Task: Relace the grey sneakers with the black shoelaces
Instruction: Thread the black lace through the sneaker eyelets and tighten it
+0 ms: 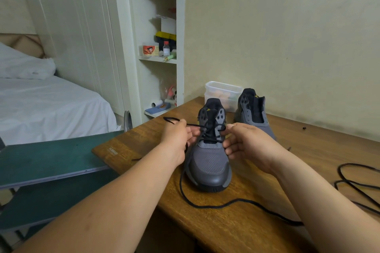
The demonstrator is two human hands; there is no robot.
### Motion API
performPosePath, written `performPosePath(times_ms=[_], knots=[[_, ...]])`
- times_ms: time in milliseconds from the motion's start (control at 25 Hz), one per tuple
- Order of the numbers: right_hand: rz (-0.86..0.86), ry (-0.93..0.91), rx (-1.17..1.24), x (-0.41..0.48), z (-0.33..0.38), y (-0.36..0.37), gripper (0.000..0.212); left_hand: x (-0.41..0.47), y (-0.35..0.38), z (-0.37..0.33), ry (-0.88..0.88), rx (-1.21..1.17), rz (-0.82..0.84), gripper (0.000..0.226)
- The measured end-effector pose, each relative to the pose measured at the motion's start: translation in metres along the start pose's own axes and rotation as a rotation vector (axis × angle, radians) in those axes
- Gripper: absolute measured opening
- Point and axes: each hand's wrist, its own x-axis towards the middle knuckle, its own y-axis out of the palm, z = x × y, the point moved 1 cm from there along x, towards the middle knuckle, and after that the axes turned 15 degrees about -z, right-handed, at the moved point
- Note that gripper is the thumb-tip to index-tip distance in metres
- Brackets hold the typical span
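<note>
A grey sneaker [208, 162] stands on the wooden table [236, 222], toe towards me, with a black shoelace [209, 205] crossed through its lower eyelets. My left hand [177, 139] pinches one lace strand at the shoe's left side; that strand loops past my hand. My right hand [244, 141] pinches the lace at the right eyelets. A long tail of lace trails across the table in front of the shoe. The second grey sneaker [251, 113] stands behind and to the right, with no lace in it. Another black shoelace [355, 183] lies loose at the right.
A clear plastic box [223, 94] stands against the wall behind the sneakers. A green board [51, 158] juts out at the table's left edge. A bed [41, 104] and white shelves [158, 47] with small items are at the left.
</note>
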Motion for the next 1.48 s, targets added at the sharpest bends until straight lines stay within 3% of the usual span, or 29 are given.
performPosePath(times_ms=[200, 360, 560, 840, 1120, 1280, 1480], knots=[[0.017, -0.014, -0.007, 0.001, -0.002, 0.0, 0.032, -0.006, 0.001, 0.001, 0.231, 0.201, 0.221, 0.023], [0.008, -0.023, -0.02, -0.002, 0.001, 0.003, 0.038, -0.005, 0.002, 0.004, 0.333, 0.239, 0.138, 0.021], [-0.002, -0.025, -0.047, -0.002, 0.001, 0.004, 0.039, -0.001, 0.003, 0.005, 0.128, 0.039, -0.007, 0.017], [-0.028, -0.022, -0.054, -0.003, 0.0, 0.006, 0.038, -0.002, -0.003, 0.01, 0.337, 0.244, 0.177, 0.027], [-0.017, -0.021, -0.053, -0.002, -0.002, 0.007, 0.038, 0.001, 0.002, 0.013, 0.271, 0.096, 0.038, 0.02], [-0.043, -0.016, -0.045, 0.0, -0.003, 0.005, 0.039, -0.004, -0.002, 0.017, 0.361, 0.098, 0.134, 0.024], [-0.166, -0.158, -0.257, 0.0, -0.005, 0.017, 0.039, -0.002, 0.001, 0.013, 0.433, 0.195, 0.212, 0.023]])
